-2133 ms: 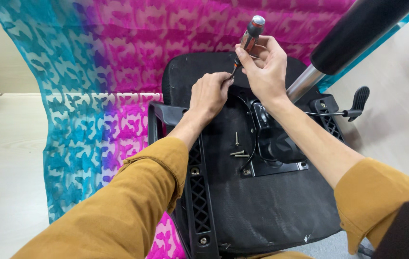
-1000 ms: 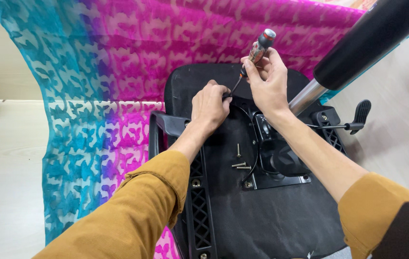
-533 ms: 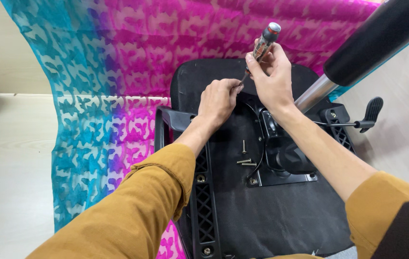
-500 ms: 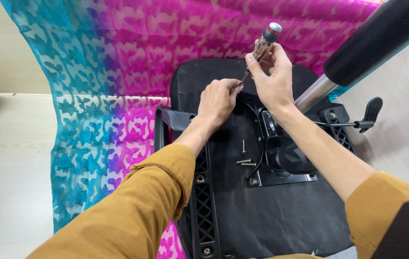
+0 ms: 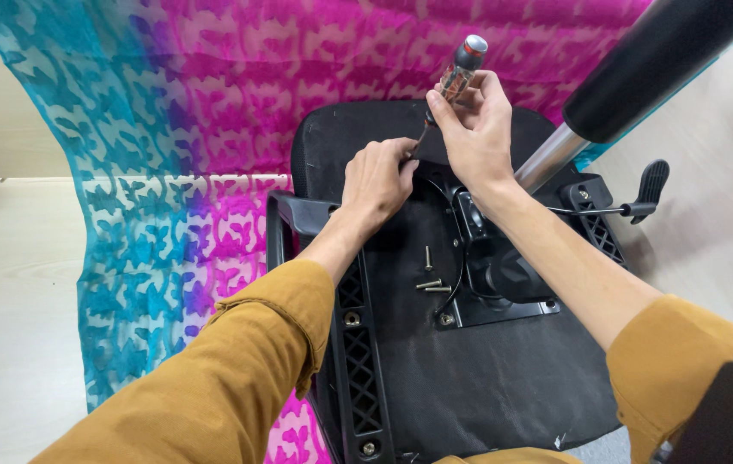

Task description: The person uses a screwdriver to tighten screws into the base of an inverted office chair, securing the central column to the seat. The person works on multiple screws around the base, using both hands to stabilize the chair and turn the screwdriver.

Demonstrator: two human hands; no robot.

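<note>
Screwdriver (image 5: 456,76) with a clear handle and grey cap sits tilted over the upturned office chair seat (image 5: 469,378), tip down near the top edge of the black mounting plate (image 5: 486,275). Right hand (image 5: 474,129) has its fingers clamped round the handle. Left hand (image 5: 377,176) is just beside the tip, fingers curled together pinching around the shaft, though what's under them is hidden. Three loose screws (image 5: 431,279) lie on the seat underside just left of the plate. Gas lift column (image 5: 632,77) sticks up to the plate's right, with the lever (image 5: 632,202) past it. Pink and teal patterned cloth (image 5: 169,172) is spread under the seat.
</note>
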